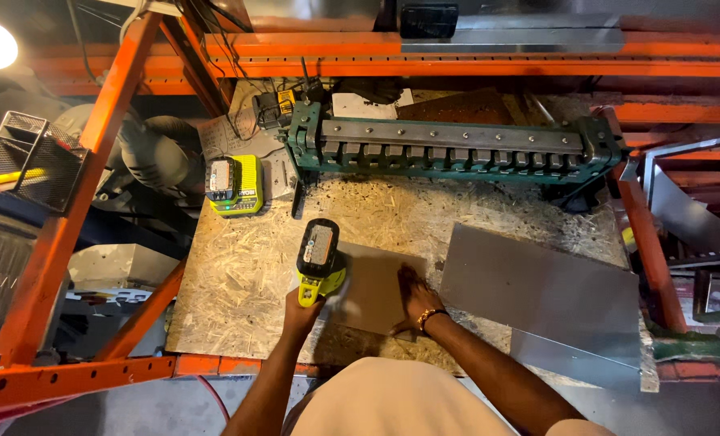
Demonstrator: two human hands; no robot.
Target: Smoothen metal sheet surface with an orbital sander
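Sheet metal (372,291) lies under right fingers (412,292), beside drill (319,262).

Power tool (319,260) hides its own working tip.

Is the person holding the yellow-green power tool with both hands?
No, only the left hand grips the yellow-green cordless power tool; the right hand presses the small grey metal sheet.
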